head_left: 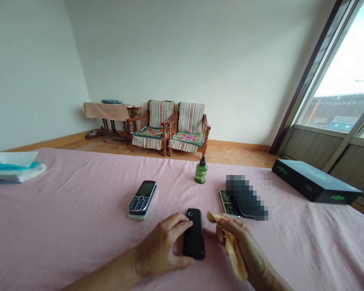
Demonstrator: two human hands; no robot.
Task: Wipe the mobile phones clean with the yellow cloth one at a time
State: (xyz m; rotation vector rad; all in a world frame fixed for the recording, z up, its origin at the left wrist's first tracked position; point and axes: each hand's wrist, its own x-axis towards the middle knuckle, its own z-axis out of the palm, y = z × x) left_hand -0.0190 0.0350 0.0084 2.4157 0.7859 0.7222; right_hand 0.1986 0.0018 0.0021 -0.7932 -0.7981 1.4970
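Note:
A black mobile phone (194,236) lies on the pink cloth in front of me, its back with the camera facing up. My left hand (166,240) grips it from the left, fingertips on its upper part and thumb by its lower left edge. Just right of the phone, my right hand (241,238) is closed around a yellow cloth (235,256), which hangs out above and below the fingers. One right fingertip reaches close to the phone's right edge; whether it touches is unclear.
A keypad phone (142,197) rests on another flat item at left. Beyond stands a green spray bottle (201,171). Another keypad phone (229,204) lies right, beside a dark pixelated item (247,198). A black box (317,180) and tissue pack (15,171) flank the pink cloth (87,226).

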